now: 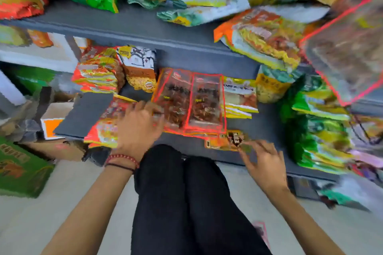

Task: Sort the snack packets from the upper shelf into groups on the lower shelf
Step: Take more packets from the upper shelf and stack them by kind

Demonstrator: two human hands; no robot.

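Hands first: the left hand (141,124) lies with its fingers spread, not clamped on anything, its fingertips on the near-left edge of the clear red-bordered packets of dark brown snack (190,101). Under its palm is a flat orange-red noodle packet (103,128), which hangs a little over the near edge of the shelf. The right hand (263,161) is near the front edge, to the right. Its fingers are half curled and apart, and the tips touch or nearly touch a small orange and brown packet (226,141); because of blur I cannot tell if it pinches it.

That small packet lies with its long axis from left to right along the near edge of the dark grey lower shelf (265,130), just left of the right hand and just near of the red-bordered packets. So the right hand is clearly the nearer one to it, and a short pull or push toward the left would be enough, I think.

Farther out, the lower shelf carries groups: an orange pile (97,72) at far left, a yellow and white packet (240,95) in the middle, green packets (319,130) at right. The grey upper shelf (132,25) holds many mixed packets (263,37) that seem not yet sorted.
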